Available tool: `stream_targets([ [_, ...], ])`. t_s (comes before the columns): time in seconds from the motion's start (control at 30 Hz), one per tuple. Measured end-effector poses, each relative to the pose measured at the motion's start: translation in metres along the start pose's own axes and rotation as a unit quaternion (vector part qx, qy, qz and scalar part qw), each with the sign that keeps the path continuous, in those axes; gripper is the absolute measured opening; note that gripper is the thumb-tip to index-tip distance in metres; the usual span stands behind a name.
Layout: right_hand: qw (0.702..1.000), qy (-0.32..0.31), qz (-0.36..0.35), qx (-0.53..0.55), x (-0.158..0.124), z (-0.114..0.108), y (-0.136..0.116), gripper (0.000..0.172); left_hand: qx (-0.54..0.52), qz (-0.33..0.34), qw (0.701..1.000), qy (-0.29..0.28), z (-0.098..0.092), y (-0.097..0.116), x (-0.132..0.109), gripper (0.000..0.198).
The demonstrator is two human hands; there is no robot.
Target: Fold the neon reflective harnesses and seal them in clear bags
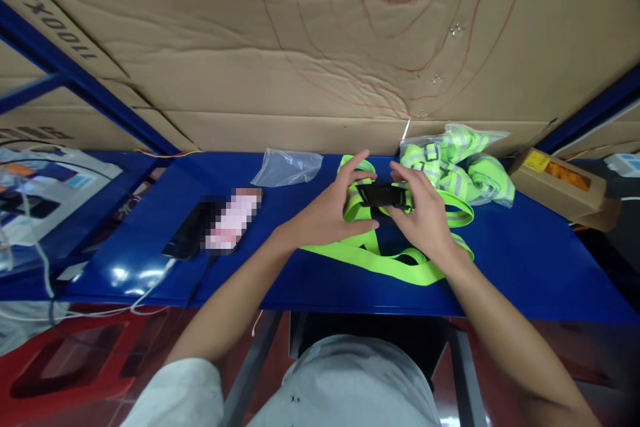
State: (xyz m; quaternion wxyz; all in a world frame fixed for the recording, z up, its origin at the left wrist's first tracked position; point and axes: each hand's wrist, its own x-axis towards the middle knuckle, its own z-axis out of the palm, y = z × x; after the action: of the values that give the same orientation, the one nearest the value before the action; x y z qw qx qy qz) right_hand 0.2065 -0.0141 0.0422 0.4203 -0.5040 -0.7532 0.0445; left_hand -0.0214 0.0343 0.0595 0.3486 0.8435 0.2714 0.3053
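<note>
A black plastic buckle (pixel 384 196) is held above the blue table, joined to a neon-yellow reflective strap (pixel 385 268). My right hand (pixel 426 215) grips the buckle's right end between thumb and fingers. At the left end, my left hand (pixel 333 212) has its thumb and fingers spread wide around the buckle and strap; I see no firm grip there. The strap loops loosely across the table under and between both hands. Behind my right hand lies a clear plastic bag (pixel 457 163) with several folded neon-yellow straps in it.
A flat clear bag (pixel 287 167) lies at the back. Two phones, one black (pixel 193 230) and one with its screen lit (pixel 234 220), lie left with cables. An open cardboard box (pixel 560 183) stands right. Cardboard (pixel 325 80) walls off the back of the blue table (pixel 525 273).
</note>
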Motion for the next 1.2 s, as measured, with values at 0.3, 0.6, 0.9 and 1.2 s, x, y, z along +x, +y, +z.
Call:
stream_targets([
  [0.3, 0.956, -0.009, 0.049, 0.29, 0.02, 0.008, 0.001, 0.037, -0.221, -0.07, 0.973, -0.015, 0.004, -0.054, 0.008, 0.063],
  [0.6, 0.966, -0.253, -0.056, -0.02, -0.016, -0.02, 0.013, 0.049, 0.006, 0.013, 0.997, -0.076, 0.003, -0.044, -0.006, 0.028],
  [0.9, 0.936, -0.27, -0.095, -0.207, -0.032, 0.026, -0.006, 0.054, -0.009, 0.03, 0.993, -0.116, 0.005, -0.051, -0.008, 0.042],
  [1.2, 0.963, -0.162, 0.064, 0.204, 0.008, 0.006, 0.004, 0.045, -0.207, -0.079, 0.974, -0.048, -0.011, -0.04, -0.01, 0.093],
])
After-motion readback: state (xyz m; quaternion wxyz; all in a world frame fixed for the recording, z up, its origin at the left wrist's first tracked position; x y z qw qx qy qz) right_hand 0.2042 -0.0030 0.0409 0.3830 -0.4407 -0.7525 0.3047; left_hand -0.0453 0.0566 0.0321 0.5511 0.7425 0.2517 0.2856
